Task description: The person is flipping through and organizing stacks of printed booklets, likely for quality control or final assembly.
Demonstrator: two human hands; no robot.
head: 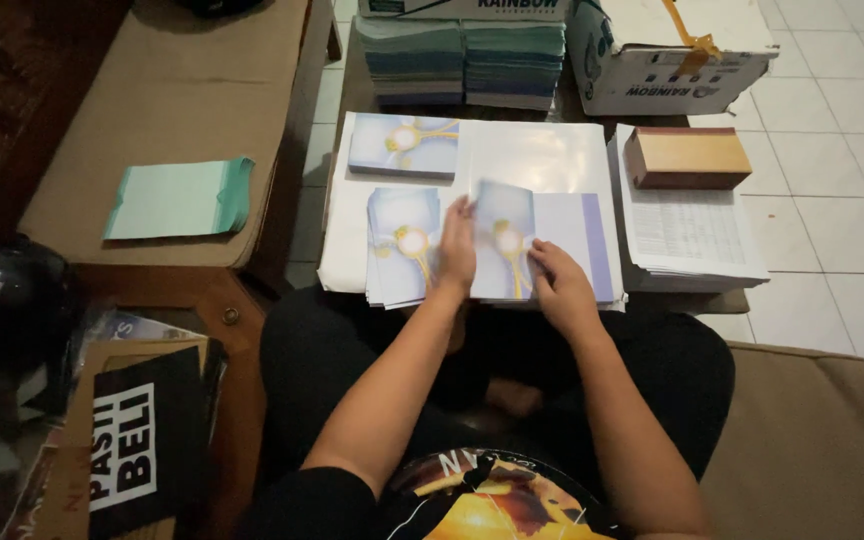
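Note:
My left hand (457, 245) rests on the left edge of a pale blue printed card (505, 232) with a yellow round motif, fingers on its top corner. My right hand (559, 285) presses the same card's lower right part. The card lies on a stack of lilac-edged sheets (577, 240). To the left sits a fanned pile of like cards (402, 250). Another stack of these cards (404, 146) lies further back. All rest on large white sheets (537, 155) on a low table.
A brown box (687, 157) sits on a pile of printed papers (687, 240) at the right. Teal paper stacks (462, 60) and a white carton (667, 50) stand behind. A teal envelope (180, 198) lies on a cushioned seat at the left. Tiled floor shows on the right.

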